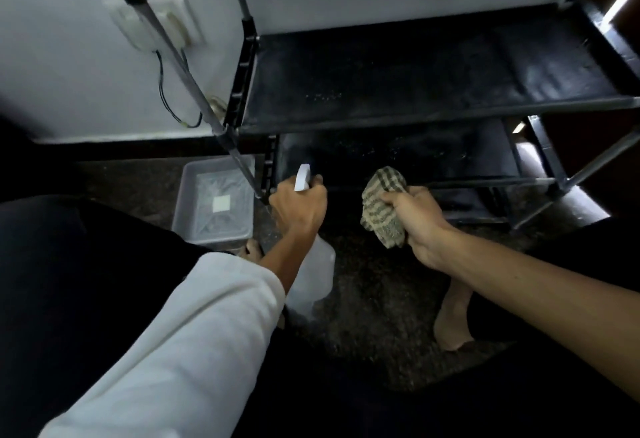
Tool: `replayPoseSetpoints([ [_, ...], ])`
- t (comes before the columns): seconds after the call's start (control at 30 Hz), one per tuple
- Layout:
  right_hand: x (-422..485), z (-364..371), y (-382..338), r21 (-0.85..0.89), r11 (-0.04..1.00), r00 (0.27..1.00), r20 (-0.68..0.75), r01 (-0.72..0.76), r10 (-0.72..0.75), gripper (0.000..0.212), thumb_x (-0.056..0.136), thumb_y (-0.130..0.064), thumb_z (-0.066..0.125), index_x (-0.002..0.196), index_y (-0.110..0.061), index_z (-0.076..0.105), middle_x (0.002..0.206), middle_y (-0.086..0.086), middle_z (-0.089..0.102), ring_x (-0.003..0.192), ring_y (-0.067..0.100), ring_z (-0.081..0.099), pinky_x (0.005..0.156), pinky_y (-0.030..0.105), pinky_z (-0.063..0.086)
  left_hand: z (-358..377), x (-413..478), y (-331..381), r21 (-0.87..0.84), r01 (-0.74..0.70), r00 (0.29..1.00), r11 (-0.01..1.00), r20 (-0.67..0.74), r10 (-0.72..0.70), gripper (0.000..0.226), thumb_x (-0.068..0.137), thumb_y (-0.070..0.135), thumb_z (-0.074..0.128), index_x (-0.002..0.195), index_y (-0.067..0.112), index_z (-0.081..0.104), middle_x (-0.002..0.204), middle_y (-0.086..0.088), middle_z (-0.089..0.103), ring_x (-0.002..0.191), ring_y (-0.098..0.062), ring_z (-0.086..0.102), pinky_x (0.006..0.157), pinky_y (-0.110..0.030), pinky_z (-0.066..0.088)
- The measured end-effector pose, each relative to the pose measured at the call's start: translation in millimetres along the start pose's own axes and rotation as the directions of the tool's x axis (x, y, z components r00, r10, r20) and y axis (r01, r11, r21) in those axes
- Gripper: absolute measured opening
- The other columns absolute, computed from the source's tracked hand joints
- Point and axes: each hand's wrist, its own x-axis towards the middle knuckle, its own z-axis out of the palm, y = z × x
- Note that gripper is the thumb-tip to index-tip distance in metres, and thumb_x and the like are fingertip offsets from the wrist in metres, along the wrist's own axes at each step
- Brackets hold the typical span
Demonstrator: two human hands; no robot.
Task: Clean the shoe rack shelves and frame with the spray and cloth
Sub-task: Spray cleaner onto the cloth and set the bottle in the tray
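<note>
A black shoe rack [408, 67] with fabric shelves and grey metal poles stands against a white wall. Its middle shelf fills the upper centre; a lower shelf [398, 157] lies beneath it, with small droplets on both. My left hand [299, 209] grips a translucent spray bottle [313, 271] by its neck, the white nozzle pointing at the lower shelf's left end. My right hand [415, 219] holds a bunched, striped beige-and-grey cloth [382, 209] just in front of the lower shelf's edge.
A clear plastic box [214, 202] sits on the dark speckled floor left of the rack. A white wall socket [156, 22] with dangling wires is on the wall behind the rack's left pole. My bare feet [453, 320] rest on the floor below my hands.
</note>
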Motion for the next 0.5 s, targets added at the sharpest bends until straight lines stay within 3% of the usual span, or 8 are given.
replayPoseSetpoints([
  [0.07,2,2,7,-0.025,1.0,1.0,0.007,-0.008,0.008,0.062,0.065,-0.047,0.07,0.118,-0.016,0.063,0.101,0.004,0.076,0.089,0.02,0.075,0.083,0.043,0.062,3,0,-1,0.032,0.033,0.999,0.999,0.024,-0.033,0.027,0.088,0.044,0.066,0.078,0.019,0.066,0.096,-0.013,0.069,0.091,-0.034,0.065,0.078,-0.035,0.051],
  [0.13,0,2,11,-0.043,0.999,1.0,0.004,-0.001,0.001,0.053,0.07,-0.045,0.069,0.114,-0.015,0.066,0.099,0.004,0.077,0.088,0.019,0.075,0.082,0.041,0.062,5,-1,-3,0.051,0.064,0.997,0.997,0.032,-0.066,0.04,0.088,0.048,0.064,0.1,0.01,0.071,0.106,-0.015,0.068,0.099,-0.036,0.064,0.083,-0.037,0.051],
  [0.2,0,1,16,-0.056,0.998,1.0,0.003,0.01,-0.01,0.046,0.072,-0.043,0.068,0.109,-0.016,0.069,0.096,0.003,0.077,0.088,0.019,0.075,0.082,0.042,0.061,6,-3,-3,0.033,0.082,0.995,0.996,0.057,-0.084,0.044,0.089,0.046,0.065,0.108,0.007,0.069,0.106,-0.013,0.065,0.102,-0.035,0.063,0.089,-0.041,0.053],
  [0.27,1,-2,20,-0.074,0.997,1.0,-0.017,0.003,-0.004,0.057,0.065,-0.05,0.07,0.113,-0.018,0.067,0.098,0.002,0.077,0.088,0.019,0.075,0.083,0.044,0.061,10,-6,-3,-0.001,0.083,0.991,0.997,0.109,-0.082,0.031,0.09,0.042,0.067,0.09,0.012,0.065,0.087,-0.003,0.055,0.096,-0.031,0.06,0.09,-0.041,0.053],
  [0.33,2,-5,23,-0.082,0.997,1.0,-0.031,0.005,-0.007,0.058,0.066,-0.049,0.07,0.115,-0.019,0.066,0.098,0.001,0.077,0.087,0.018,0.075,0.083,0.045,0.062,14,-11,0,0.0,0.07,0.988,0.998,0.141,-0.069,0.034,0.089,0.04,0.068,0.068,0.022,0.049,0.073,0.005,0.046,0.088,-0.026,0.059,0.086,-0.039,0.053],
  [0.4,2,-8,24,-0.083,0.996,0.999,-0.051,0.012,-0.016,0.053,0.069,-0.047,0.07,0.114,-0.019,0.066,0.096,0.0,0.077,0.086,0.017,0.075,0.083,0.044,0.061,21,-11,-1,-0.004,0.049,0.987,0.999,0.154,-0.048,0.036,0.087,0.043,0.069,0.063,0.027,0.047,0.076,0.001,0.055,0.085,-0.027,0.063,0.085,-0.041,0.056],
  [0.5,0,-15,25,-0.083,0.996,0.998,-0.053,0.019,-0.023,0.068,0.058,-0.054,0.069,0.116,-0.02,0.065,0.098,0.0,0.077,0.088,0.016,0.075,0.084,0.043,0.061,31,-12,0,0.005,0.024,0.987,1.0,0.162,-0.025,0.033,0.084,0.047,0.068,0.064,0.026,0.054,0.088,-0.006,0.066,0.084,-0.029,0.066,0.081,-0.045,0.058],
])
